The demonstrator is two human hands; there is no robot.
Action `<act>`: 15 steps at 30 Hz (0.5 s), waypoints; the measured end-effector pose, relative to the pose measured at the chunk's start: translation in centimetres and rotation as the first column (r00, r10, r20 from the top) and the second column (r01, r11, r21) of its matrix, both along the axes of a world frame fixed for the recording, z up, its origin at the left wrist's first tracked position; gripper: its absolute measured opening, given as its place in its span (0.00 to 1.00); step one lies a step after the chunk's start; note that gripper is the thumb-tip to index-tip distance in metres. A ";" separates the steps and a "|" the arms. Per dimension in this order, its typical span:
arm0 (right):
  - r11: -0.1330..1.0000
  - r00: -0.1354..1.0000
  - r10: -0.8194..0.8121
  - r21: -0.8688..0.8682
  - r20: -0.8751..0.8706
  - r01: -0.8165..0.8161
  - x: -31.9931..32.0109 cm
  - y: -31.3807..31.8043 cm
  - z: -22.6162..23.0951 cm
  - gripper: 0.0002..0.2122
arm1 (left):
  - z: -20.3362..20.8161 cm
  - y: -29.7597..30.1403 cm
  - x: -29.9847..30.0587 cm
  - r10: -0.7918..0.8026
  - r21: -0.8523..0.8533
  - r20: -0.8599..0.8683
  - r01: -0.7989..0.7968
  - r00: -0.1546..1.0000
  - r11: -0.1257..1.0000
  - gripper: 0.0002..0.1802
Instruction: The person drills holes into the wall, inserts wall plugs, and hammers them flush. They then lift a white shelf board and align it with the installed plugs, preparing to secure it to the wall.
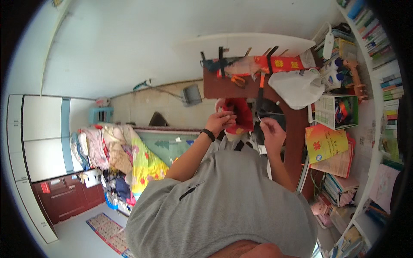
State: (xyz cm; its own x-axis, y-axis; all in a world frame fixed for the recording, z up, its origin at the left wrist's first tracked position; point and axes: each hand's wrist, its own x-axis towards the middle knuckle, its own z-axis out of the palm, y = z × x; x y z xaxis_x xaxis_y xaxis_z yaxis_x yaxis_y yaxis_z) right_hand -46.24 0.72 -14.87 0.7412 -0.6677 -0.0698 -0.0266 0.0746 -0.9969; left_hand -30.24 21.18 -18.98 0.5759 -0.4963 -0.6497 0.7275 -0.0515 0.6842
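Note:
My left hand [220, 122], a dark band on its wrist, is closed in a pinch in front of a red bag-like thing [241, 112]. What its fingertips hold, if anything, is too small to make out. To the right, my right hand [273, 130] is also pinched closed, near a small pale tip too blurred to name. Just beyond it lies a hammer [260, 89] with an orange and black handle on the dark red desk [215, 88]. Farther back are orange-handled pliers [238, 80]. A white round thing [220, 104] shows partly beside the red one.
A white plastic bag [297, 88] lies on the desk's right part, near a box of small items [344, 112] and a yellow-red booklet [326, 144]. Bookshelves [389, 99] line the right. At left are piled clothes [112, 148], a green-topped surface [161, 144] and a grey dustpan [192, 94].

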 end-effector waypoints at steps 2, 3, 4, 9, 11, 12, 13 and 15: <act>0.996 0.992 -0.080 0.034 -0.093 0.084 -2.0 -1.8 -1.6 0.04 | -4.4 -2.0 3.0 -0.048 0.106 0.004 0.047 0.999 0.993 0.19; 0.992 0.989 -0.120 0.027 -0.085 0.123 -2.5 -2.2 -2.1 0.04 | -7.1 -2.5 4.8 -0.036 0.143 0.036 0.030 0.999 0.989 0.18; 0.991 0.989 -0.129 0.026 -0.076 0.132 -2.6 -2.3 -2.2 0.04 | -9.9 -1.9 6.6 0.006 0.182 0.071 -0.019 0.997 0.983 0.18; 0.976 0.973 -0.196 0.073 -0.125 0.206 -4.4 -2.7 -2.3 0.04 | -15.8 -6.0 13.4 0.204 0.348 0.139 -0.241 0.969 0.906 0.11; 0.974 0.976 -0.182 0.115 -0.116 0.195 -4.1 -2.4 -2.7 0.05 | -18.3 -5.9 16.0 0.197 0.347 0.141 -0.235 0.970 0.908 0.11; 0.973 0.978 -0.176 0.133 -0.109 0.190 -3.9 -2.2 -2.6 0.05 | -19.2 -5.8 17.4 0.193 0.342 0.145 -0.232 0.970 0.911 0.11; 0.970 0.974 -0.196 0.126 -0.113 0.209 -4.2 -2.2 -2.5 0.04 | -19.5 -7.3 17.4 0.186 0.342 0.133 -0.221 0.973 0.913 0.11; 0.957 0.962 -0.248 0.125 -0.113 0.262 -4.3 -2.1 -2.2 0.04 | -19.7 -9.1 17.8 0.189 0.376 0.157 -0.235 0.969 0.896 0.10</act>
